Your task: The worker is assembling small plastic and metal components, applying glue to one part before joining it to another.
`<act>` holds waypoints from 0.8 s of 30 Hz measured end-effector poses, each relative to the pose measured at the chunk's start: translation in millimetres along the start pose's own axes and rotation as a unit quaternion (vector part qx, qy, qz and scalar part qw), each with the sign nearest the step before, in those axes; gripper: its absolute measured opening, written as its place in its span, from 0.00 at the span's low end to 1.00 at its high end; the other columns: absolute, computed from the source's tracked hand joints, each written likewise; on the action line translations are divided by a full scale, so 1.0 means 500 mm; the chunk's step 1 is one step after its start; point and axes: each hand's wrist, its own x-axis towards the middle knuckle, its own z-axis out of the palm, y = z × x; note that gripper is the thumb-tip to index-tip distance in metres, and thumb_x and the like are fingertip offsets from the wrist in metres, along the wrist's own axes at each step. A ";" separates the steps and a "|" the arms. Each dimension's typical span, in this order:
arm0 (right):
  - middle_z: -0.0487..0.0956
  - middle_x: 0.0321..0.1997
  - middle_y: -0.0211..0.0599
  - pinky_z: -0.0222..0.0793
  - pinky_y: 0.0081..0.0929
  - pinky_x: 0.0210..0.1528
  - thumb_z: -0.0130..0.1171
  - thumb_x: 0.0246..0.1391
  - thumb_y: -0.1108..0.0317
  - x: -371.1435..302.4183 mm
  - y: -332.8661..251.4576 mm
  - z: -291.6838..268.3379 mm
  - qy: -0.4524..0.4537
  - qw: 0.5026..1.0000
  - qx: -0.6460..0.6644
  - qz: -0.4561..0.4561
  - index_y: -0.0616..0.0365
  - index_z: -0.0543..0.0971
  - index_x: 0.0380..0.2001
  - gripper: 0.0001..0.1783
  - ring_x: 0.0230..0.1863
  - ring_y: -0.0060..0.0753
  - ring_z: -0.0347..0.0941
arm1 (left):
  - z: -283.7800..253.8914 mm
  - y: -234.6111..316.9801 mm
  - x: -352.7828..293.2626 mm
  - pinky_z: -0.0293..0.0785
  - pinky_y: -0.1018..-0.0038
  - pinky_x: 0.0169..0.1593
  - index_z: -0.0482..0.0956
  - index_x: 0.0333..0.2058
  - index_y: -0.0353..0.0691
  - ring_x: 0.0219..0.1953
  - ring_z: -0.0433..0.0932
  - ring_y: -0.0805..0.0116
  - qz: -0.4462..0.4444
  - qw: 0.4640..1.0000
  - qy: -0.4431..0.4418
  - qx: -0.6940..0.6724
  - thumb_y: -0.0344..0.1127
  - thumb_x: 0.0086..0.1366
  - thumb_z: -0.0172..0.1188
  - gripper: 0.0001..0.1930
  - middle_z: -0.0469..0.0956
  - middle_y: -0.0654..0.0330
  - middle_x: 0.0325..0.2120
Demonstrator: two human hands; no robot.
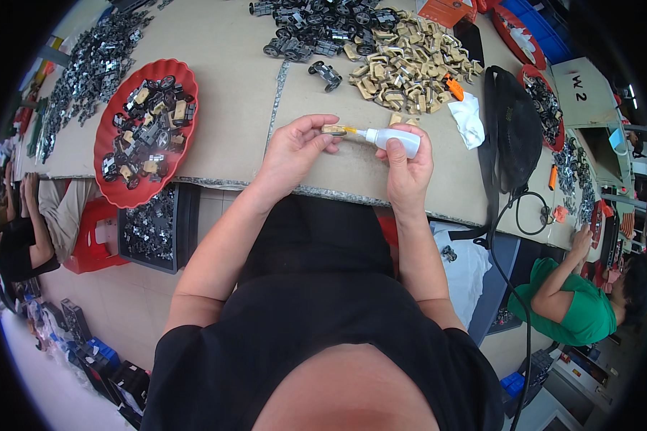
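Observation:
My left hand [295,147] pinches a small tan wooden piece [333,130] between thumb and fingers, above the front edge of the cardboard-covered table [230,93]. My right hand [407,169] grips a small white squeeze bottle [395,138], held sideways. Its orange nozzle tip touches the tan piece. A heap of similar tan pieces [410,65] lies just beyond the hands. Dark wheeled toy chassis [316,29] are piled behind, and one lies alone [326,74].
A red scalloped tray [104,144] of mixed dark and tan parts sits at left, a spread of grey metal parts [86,72] beyond it. A black bag [514,133] and white cloth [469,118] lie at right. Other people sit at left [21,237] and right [575,302].

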 end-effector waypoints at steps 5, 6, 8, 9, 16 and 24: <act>0.71 0.33 0.33 0.65 0.15 0.33 0.56 0.53 0.68 -0.004 0.003 0.001 -0.013 0.999 -0.039 -0.015 0.63 0.67 0.39 0.14 0.30 0.18 0.67 | 0.003 -0.004 -0.003 0.70 0.81 0.43 0.69 0.49 0.30 0.34 0.74 0.77 0.005 1.000 0.012 0.008 0.25 0.62 0.50 0.16 0.77 0.58 0.32; 0.71 0.33 0.33 0.65 0.15 0.33 0.56 0.53 0.68 -0.003 0.004 0.001 -0.016 0.999 -0.045 -0.017 0.63 0.67 0.39 0.14 0.30 0.18 0.67 | 0.003 -0.005 -0.003 0.71 0.81 0.43 0.69 0.49 0.31 0.34 0.74 0.77 0.007 1.000 0.013 0.011 0.25 0.62 0.50 0.16 0.77 0.58 0.32; 0.71 0.33 0.32 0.65 0.15 0.33 0.56 0.53 0.68 -0.002 0.007 -0.001 -0.020 0.998 -0.058 -0.023 0.63 0.67 0.39 0.14 0.30 0.17 0.67 | 0.003 -0.006 -0.003 0.71 0.81 0.43 0.69 0.49 0.31 0.33 0.74 0.77 0.012 1.000 0.014 0.019 0.25 0.62 0.51 0.16 0.77 0.58 0.32; 0.71 0.33 0.32 0.65 0.15 0.32 0.56 0.53 0.68 -0.002 0.009 -0.002 -0.022 0.997 -0.064 -0.026 0.63 0.67 0.39 0.14 0.30 0.17 0.67 | 0.003 -0.007 -0.002 0.71 0.81 0.43 0.69 0.49 0.31 0.33 0.74 0.77 0.013 1.000 0.015 0.016 0.25 0.62 0.51 0.16 0.77 0.59 0.32; 0.70 0.33 0.31 0.64 0.15 0.32 0.57 0.52 0.68 -0.002 0.015 -0.003 -0.024 0.996 -0.080 -0.037 0.63 0.68 0.37 0.13 0.30 0.17 0.66 | 0.003 -0.009 -0.002 0.71 0.81 0.42 0.69 0.50 0.31 0.33 0.74 0.77 0.017 1.000 0.015 0.013 0.25 0.62 0.51 0.16 0.76 0.59 0.31; 0.69 0.34 0.34 0.64 0.17 0.35 0.57 0.52 0.68 -0.004 0.019 -0.010 -0.039 0.988 -0.135 -0.060 0.64 0.68 0.37 0.14 0.33 0.20 0.67 | 0.004 -0.007 -0.003 0.72 0.80 0.42 0.69 0.50 0.31 0.33 0.74 0.77 0.013 1.000 0.021 0.012 0.26 0.62 0.51 0.16 0.76 0.60 0.31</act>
